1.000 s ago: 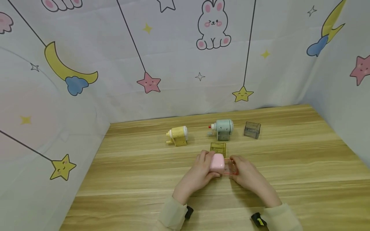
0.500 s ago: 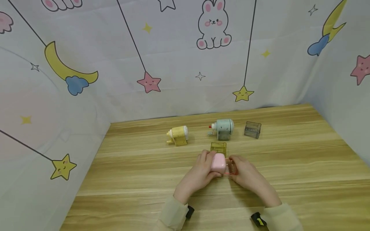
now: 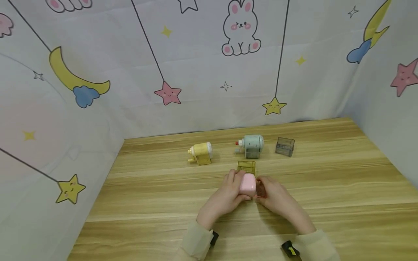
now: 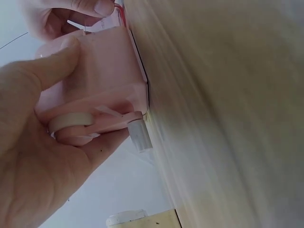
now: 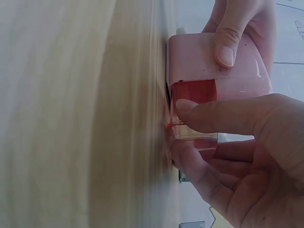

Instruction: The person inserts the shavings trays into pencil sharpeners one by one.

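A pink crank pencil sharpener (image 3: pixel 248 185) stands on the table, gripped around its body by my left hand (image 3: pixel 225 197). In the left wrist view its crank with a grey knob (image 4: pixel 138 135) points away from the other hand. My right hand (image 3: pixel 275 194) pinches a clear reddish shavings drawer (image 5: pixel 194 130) between thumb and fingers. That drawer sits partly inside the opening in the sharpener's side, as the right wrist view shows. Just behind the hands lies a clear yellow drawer (image 3: pixel 246 166), its near part covered by the left hand and the pink sharpener.
Farther back stand a yellow crank sharpener (image 3: pixel 201 153) and a light blue crank sharpener (image 3: pixel 253 145). A clear grey drawer (image 3: pixel 285 146) lies to their right. A printed cloth (image 3: pixel 202 65) hangs behind the wood-patterned table (image 3: pixel 147 203).
My right hand has moved slightly left with the drawer, and less of it shows outside the pink sharpener. The left hand keeps its grip and has shifted a little right.
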`<act>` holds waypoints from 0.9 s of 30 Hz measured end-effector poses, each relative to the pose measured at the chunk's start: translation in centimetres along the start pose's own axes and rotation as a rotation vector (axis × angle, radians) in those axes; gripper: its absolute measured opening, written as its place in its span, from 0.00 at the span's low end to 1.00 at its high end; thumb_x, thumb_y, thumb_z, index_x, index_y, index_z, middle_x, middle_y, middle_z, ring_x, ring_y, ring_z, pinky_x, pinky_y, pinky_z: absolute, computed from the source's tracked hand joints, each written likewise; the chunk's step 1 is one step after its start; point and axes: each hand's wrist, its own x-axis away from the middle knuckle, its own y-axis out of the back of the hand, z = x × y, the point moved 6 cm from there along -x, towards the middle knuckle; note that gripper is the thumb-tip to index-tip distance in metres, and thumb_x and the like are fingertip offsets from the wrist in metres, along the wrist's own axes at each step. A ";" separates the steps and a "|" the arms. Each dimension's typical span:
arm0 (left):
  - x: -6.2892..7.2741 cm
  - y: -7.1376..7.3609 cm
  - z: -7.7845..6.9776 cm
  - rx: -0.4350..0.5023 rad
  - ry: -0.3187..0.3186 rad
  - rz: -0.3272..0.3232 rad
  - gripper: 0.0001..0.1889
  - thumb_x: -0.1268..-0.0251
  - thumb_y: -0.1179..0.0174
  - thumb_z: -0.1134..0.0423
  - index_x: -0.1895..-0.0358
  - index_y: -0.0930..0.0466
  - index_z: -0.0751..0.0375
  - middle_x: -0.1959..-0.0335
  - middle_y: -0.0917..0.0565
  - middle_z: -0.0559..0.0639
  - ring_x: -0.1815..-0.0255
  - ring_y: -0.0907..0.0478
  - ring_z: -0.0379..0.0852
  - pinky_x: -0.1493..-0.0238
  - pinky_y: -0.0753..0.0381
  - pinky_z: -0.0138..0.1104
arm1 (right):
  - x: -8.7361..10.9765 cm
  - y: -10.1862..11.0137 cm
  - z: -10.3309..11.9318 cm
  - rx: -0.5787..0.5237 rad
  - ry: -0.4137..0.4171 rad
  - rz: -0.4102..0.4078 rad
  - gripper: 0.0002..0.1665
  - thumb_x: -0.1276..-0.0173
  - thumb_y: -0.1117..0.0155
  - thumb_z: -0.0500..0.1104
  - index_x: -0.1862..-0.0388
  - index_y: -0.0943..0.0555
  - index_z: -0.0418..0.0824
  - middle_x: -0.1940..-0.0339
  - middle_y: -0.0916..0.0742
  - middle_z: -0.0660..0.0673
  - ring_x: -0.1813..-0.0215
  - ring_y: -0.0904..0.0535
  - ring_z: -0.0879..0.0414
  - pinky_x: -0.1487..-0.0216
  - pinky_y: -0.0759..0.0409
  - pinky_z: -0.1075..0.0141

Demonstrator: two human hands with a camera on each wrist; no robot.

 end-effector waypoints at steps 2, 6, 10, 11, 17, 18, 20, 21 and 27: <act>0.0 0.0 0.0 0.001 0.005 0.017 0.37 0.38 0.36 0.55 0.30 0.44 0.62 0.43 0.33 0.58 0.44 0.32 0.51 0.43 0.24 0.40 | 0.0 0.0 0.1 -0.006 -0.006 0.004 0.32 0.48 0.25 0.36 0.45 0.25 0.27 0.51 0.17 0.32 0.49 0.19 0.38 0.49 0.20 0.47; -0.1 0.1 0.0 0.009 0.011 0.041 0.38 0.39 0.35 0.62 0.29 0.45 0.63 0.42 0.33 0.58 0.41 0.32 0.52 0.41 0.24 0.41 | -0.1 -0.1 0.1 -0.007 -0.011 0.009 0.34 0.49 0.24 0.37 0.44 0.26 0.27 0.50 0.17 0.32 0.48 0.19 0.38 0.49 0.20 0.47; -0.1 0.1 0.0 0.029 0.022 0.053 0.39 0.39 0.35 0.64 0.28 0.46 0.63 0.40 0.34 0.59 0.39 0.33 0.52 0.39 0.25 0.41 | -0.1 -0.1 0.1 -0.017 0.004 0.014 0.36 0.51 0.23 0.37 0.43 0.26 0.28 0.49 0.17 0.32 0.48 0.19 0.39 0.48 0.21 0.47; -0.1 0.1 0.0 0.029 0.020 0.051 0.39 0.39 0.35 0.65 0.28 0.46 0.63 0.41 0.34 0.59 0.39 0.33 0.53 0.39 0.25 0.41 | -0.1 -0.1 0.1 -0.022 0.013 0.016 0.36 0.51 0.22 0.37 0.43 0.26 0.28 0.49 0.17 0.33 0.48 0.20 0.39 0.48 0.21 0.47; 0.0 0.2 0.0 0.030 0.020 0.030 0.38 0.38 0.36 0.63 0.29 0.45 0.63 0.41 0.33 0.59 0.40 0.33 0.52 0.40 0.24 0.41 | -0.1 0.0 0.0 -0.039 0.033 0.031 0.36 0.52 0.23 0.34 0.44 0.27 0.28 0.50 0.17 0.33 0.47 0.20 0.39 0.46 0.22 0.47; 0.0 0.1 -0.1 0.031 0.021 0.030 0.38 0.38 0.36 0.63 0.28 0.45 0.63 0.41 0.33 0.59 0.40 0.33 0.52 0.40 0.24 0.41 | -0.1 -0.1 -0.1 -0.037 0.029 0.032 0.36 0.51 0.23 0.34 0.43 0.27 0.28 0.49 0.17 0.33 0.47 0.20 0.39 0.46 0.22 0.47; -0.1 0.1 -0.1 0.036 0.022 0.029 0.37 0.38 0.36 0.63 0.29 0.45 0.63 0.40 0.34 0.58 0.40 0.33 0.52 0.40 0.24 0.40 | -0.1 -0.1 -0.1 -0.038 0.023 0.034 0.36 0.51 0.23 0.34 0.43 0.27 0.27 0.49 0.17 0.33 0.47 0.20 0.39 0.46 0.22 0.47; -0.1 0.2 -0.1 0.039 0.023 0.031 0.37 0.38 0.36 0.63 0.29 0.45 0.63 0.40 0.34 0.58 0.39 0.33 0.52 0.40 0.24 0.40 | -0.1 0.0 -0.1 -0.037 0.022 0.034 0.36 0.51 0.23 0.33 0.43 0.27 0.27 0.49 0.17 0.33 0.47 0.20 0.39 0.46 0.22 0.47; -0.1 0.2 -0.2 0.047 0.016 0.027 0.37 0.39 0.36 0.64 0.29 0.45 0.62 0.39 0.34 0.58 0.39 0.33 0.52 0.42 0.23 0.39 | -0.1 0.1 0.1 -0.042 0.002 0.045 0.36 0.51 0.24 0.34 0.43 0.27 0.27 0.49 0.18 0.33 0.47 0.21 0.40 0.47 0.22 0.47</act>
